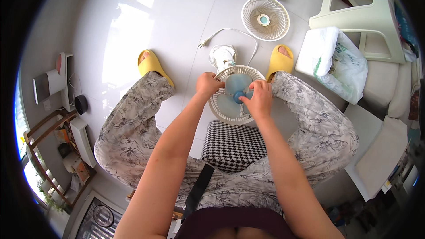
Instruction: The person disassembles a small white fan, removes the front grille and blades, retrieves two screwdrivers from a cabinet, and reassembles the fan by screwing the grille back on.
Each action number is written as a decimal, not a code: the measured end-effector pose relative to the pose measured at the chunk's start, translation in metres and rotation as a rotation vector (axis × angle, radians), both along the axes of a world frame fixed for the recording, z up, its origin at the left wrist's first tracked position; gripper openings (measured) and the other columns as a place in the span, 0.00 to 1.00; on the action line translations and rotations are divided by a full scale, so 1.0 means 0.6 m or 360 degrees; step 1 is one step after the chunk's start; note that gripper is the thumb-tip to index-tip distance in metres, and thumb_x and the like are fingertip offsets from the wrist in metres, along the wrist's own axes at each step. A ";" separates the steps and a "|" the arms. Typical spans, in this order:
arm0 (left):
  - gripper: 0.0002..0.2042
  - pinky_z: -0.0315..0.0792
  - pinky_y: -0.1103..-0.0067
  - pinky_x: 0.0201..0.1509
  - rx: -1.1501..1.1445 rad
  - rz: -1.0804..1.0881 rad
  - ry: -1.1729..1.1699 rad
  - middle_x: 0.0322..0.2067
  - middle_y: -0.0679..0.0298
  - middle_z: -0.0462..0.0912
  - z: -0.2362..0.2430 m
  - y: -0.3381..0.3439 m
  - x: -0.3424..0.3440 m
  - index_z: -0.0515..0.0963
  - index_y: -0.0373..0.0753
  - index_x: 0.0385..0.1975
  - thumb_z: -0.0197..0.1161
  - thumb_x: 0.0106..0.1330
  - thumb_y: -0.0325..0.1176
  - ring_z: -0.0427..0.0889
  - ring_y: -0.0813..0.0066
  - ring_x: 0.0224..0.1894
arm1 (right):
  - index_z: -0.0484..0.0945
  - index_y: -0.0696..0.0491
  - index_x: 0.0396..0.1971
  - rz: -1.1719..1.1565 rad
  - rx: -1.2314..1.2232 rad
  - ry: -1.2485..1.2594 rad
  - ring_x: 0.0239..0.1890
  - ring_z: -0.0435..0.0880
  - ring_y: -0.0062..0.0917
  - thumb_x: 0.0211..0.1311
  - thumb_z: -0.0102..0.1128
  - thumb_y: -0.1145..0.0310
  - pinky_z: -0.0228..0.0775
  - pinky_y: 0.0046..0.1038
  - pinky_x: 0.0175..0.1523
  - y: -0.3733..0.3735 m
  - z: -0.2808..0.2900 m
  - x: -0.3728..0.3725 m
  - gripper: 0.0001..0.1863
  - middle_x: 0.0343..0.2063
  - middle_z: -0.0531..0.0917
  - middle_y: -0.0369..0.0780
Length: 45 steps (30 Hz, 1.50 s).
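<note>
A small electric fan [217, 106] with its front off lies face up between my knees, its blue-grey blades [238, 82] and blue hub [239, 96] uncovered inside the white rear grille. With fingers closed on the grille's left rim, my left hand [208, 85] steadies it. My right hand [258, 102] is closed at the right blade, its thumb beside the hub and its fingertips near the rim; part of that blade is hidden under it. The white base [223, 56] points away from me. Farther off, the detached front grille [265, 18] rests on the floor.
A white power cord with plug [202, 43] curls near the base. A houndstooth-covered stool [234, 146] stands just below the fan. At right are a bin lined with a plastic bag [343, 68] and a pale green stool [354, 15]. Yellow slippers [152, 64] flank the fan.
</note>
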<state>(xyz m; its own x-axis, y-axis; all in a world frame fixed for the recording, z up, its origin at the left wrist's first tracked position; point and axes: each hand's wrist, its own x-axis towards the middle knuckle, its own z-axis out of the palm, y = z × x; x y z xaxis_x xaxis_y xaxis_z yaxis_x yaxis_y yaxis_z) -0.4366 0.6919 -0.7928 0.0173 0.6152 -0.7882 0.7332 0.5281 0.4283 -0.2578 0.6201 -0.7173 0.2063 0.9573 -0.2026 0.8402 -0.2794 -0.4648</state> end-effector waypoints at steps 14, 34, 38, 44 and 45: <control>0.19 0.73 0.76 0.31 0.0072 0.0373 -0.0228 0.24 0.58 0.82 0.000 -0.026 0.048 0.78 0.33 0.23 0.76 0.33 0.38 0.81 0.69 0.27 | 0.63 0.53 0.49 -0.0409 -0.0379 0.0357 0.37 0.78 0.38 0.46 0.66 0.67 0.70 0.35 0.40 -0.022 -0.025 -0.032 0.29 0.38 0.76 0.46; 0.29 0.72 0.65 0.33 0.0579 0.0044 0.0321 0.30 0.53 0.76 0.044 0.015 0.065 0.62 0.36 0.35 0.74 0.34 0.34 0.78 0.53 0.34 | 0.65 0.60 0.44 -0.0194 -0.0984 0.0006 0.37 0.80 0.41 0.52 0.61 0.52 0.71 0.37 0.40 0.084 -0.015 -0.053 0.29 0.31 0.81 0.49; 0.24 0.72 0.65 0.33 0.0905 0.0069 0.0312 0.30 0.54 0.75 0.019 -0.005 0.070 0.64 0.37 0.31 0.72 0.35 0.31 0.76 0.53 0.33 | 0.67 0.62 0.41 -0.0300 -0.0945 0.0039 0.36 0.81 0.41 0.53 0.60 0.53 0.72 0.37 0.40 0.072 -0.036 -0.055 0.27 0.29 0.81 0.49; 0.20 0.71 0.65 0.33 0.1099 0.0130 0.0364 0.31 0.55 0.74 0.008 0.025 0.029 0.65 0.38 0.29 0.69 0.38 0.27 0.76 0.52 0.33 | 0.70 0.62 0.36 -0.0132 -0.0729 0.0146 0.34 0.80 0.43 0.51 0.62 0.55 0.71 0.38 0.38 0.098 -0.058 -0.080 0.25 0.27 0.81 0.51; 0.20 0.71 0.65 0.33 0.1090 0.0164 0.0390 0.31 0.55 0.74 0.003 0.029 0.026 0.65 0.38 0.29 0.69 0.39 0.26 0.76 0.52 0.33 | 0.69 0.62 0.37 -0.0101 -0.0727 0.0113 0.34 0.80 0.43 0.51 0.62 0.55 0.71 0.38 0.38 0.103 -0.066 -0.084 0.24 0.27 0.81 0.51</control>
